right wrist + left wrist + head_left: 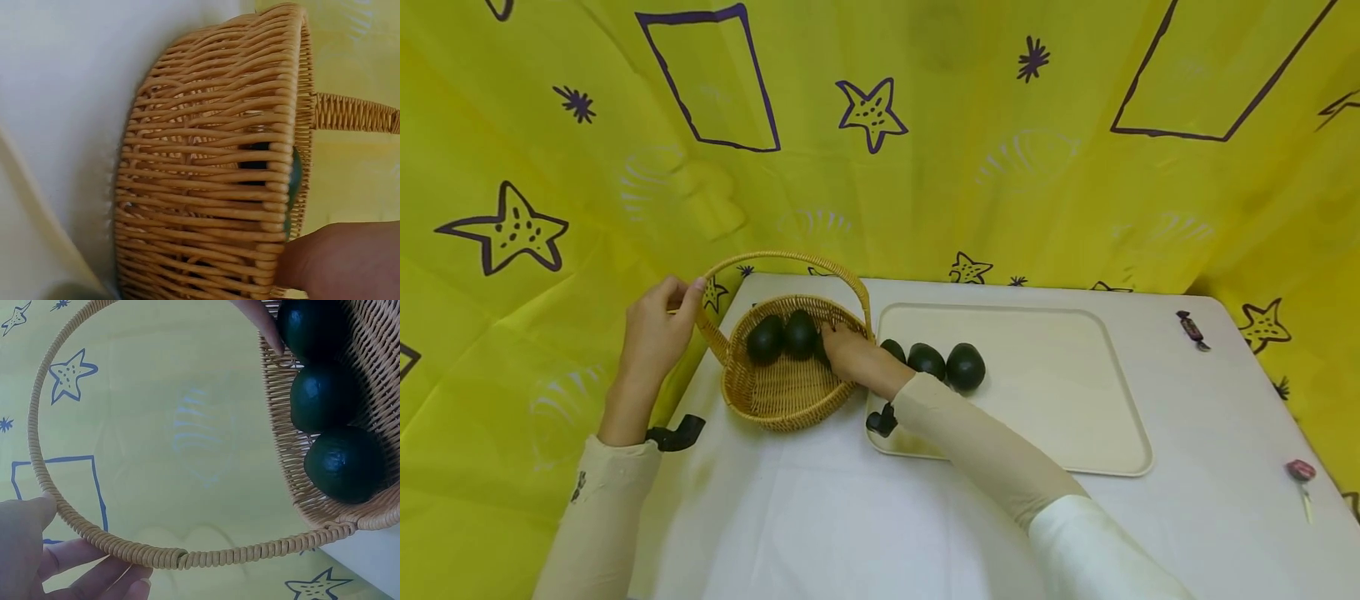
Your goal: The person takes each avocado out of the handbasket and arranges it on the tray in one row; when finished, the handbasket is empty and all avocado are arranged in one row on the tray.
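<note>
A wicker basket (797, 408) with a tall handle (215, 556) stands at the left of the table. My left hand (658, 329) holds that handle at its left side, thumb on one side and fingers on the other. Three dark green avocados lie in a row along the basket's far wall: a left one (347, 464), a middle one (325, 397) and a right one (312, 328). My right hand (853, 354) reaches over the basket's right rim and grips the right avocado, partly covering it. In the right wrist view the wicker wall hides the fingers of that hand (356, 262).
A cream tray (1037, 400) lies right of the basket, with three more avocados (966, 367) at its left, under my right forearm. A wrapped candy (1192, 331) and a lollipop (1301, 472) lie at the table's right side. A yellow patterned cloth (940, 183) hangs behind.
</note>
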Available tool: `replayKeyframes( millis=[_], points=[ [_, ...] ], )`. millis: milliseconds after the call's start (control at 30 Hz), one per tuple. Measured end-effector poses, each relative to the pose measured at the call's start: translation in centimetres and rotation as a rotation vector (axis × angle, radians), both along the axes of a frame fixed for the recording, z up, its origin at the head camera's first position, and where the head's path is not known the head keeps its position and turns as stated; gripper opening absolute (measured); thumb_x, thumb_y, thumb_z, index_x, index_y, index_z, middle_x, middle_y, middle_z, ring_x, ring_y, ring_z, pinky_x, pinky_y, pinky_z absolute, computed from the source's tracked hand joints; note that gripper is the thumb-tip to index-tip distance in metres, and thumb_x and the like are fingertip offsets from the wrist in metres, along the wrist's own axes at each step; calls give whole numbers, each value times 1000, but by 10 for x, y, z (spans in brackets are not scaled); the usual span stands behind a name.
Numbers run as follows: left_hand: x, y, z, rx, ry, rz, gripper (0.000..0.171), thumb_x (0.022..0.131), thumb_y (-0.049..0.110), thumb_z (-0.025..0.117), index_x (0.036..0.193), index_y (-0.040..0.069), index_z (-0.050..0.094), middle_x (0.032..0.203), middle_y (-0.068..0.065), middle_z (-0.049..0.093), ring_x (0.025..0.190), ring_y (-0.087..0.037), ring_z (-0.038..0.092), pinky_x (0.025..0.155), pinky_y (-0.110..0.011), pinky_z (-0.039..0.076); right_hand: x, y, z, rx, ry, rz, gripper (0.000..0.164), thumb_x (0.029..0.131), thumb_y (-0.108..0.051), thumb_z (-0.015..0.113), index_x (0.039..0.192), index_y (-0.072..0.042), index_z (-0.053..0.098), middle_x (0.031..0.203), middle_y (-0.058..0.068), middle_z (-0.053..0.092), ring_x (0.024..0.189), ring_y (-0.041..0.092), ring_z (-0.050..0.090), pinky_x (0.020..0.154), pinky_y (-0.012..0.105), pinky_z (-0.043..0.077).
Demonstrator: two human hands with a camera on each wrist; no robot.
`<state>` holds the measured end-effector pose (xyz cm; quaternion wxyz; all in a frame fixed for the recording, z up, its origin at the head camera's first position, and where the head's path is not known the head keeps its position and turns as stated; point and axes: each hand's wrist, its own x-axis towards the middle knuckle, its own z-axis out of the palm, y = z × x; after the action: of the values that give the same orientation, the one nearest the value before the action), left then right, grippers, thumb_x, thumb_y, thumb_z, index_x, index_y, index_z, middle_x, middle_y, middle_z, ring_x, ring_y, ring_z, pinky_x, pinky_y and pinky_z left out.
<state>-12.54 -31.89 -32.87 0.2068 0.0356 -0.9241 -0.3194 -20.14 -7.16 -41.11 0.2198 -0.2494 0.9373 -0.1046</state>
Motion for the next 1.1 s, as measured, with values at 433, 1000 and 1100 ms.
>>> replayKeyframes(
  millis=[433, 1000, 1100],
  points=[
    [-1, 1, 0, -10, 4, 2, 55, 110, 52, 49, 105, 0, 66, 115, -27, 71, 113, -46, 66, 97, -62, 50, -1, -1, -5, -66, 154, -5, 46, 108, -11, 58, 149, 7, 46, 142, 26, 55, 128, 34, 62, 105, 39, 54],
    [-2, 0, -2, -4, 8, 8, 55, 110, 52, 49, 105, 0, 66, 113, -26, 72, 111, -44, 67, 96, -61, 51, -4, 0, -5, -106, 146, 34, 52, 104, -16, 69, 144, 10, 50, 140, 27, 58, 126, 33, 63, 103, 37, 55],
    [-1, 1, -1, -1, 9, 4, 55, 110, 53, 49, 106, 1, 67, 113, -26, 72, 111, -44, 67, 96, -60, 51, -2, 3, -6, -135, 138, 36, 38, 104, -15, 69, 134, 7, 59, 131, 21, 65, 122, 30, 66, 100, 37, 56]
  ],
)
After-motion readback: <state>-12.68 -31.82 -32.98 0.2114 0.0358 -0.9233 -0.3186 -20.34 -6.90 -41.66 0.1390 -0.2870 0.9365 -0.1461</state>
